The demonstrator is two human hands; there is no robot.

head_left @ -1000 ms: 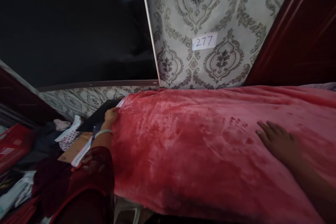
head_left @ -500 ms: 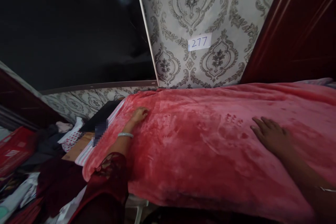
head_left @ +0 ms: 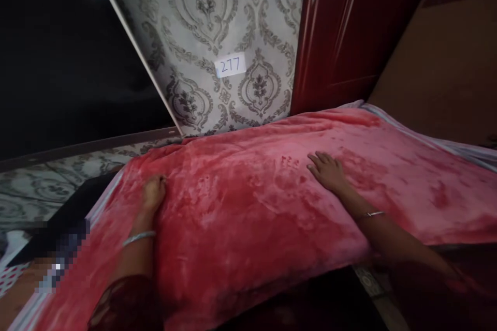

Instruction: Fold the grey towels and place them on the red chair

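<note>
A plush red and pink blanket (head_left: 240, 217) with a mottled pattern is spread over a long flat surface in front of me. My left hand (head_left: 154, 191), with a pale bangle on its wrist, rests on the blanket's left part. Its fingers are curled in, and whether fabric is caught in them is hidden. Farther right, my right hand (head_left: 328, 169) lies palm down on the blanket, fingers stretched out and slightly spread. A thin silver bangle circles that wrist. The blanket looks mostly smooth between the hands, with soft folds along its far edge.
A big dark screen (head_left: 70, 62) stands at the back left beside patterned wallpaper (head_left: 202, 5) bearing a paper label (head_left: 230, 65) reading 277. At the back right are a dark red wooden panel (head_left: 334, 36) and a brown board (head_left: 446, 62). A black flat object (head_left: 73, 212) lies left of the blanket.
My view has swung to the right, bringing the brown board and the blanket's right end into sight. Both hands remain on the blanket, the left curled and the right flat.
</note>
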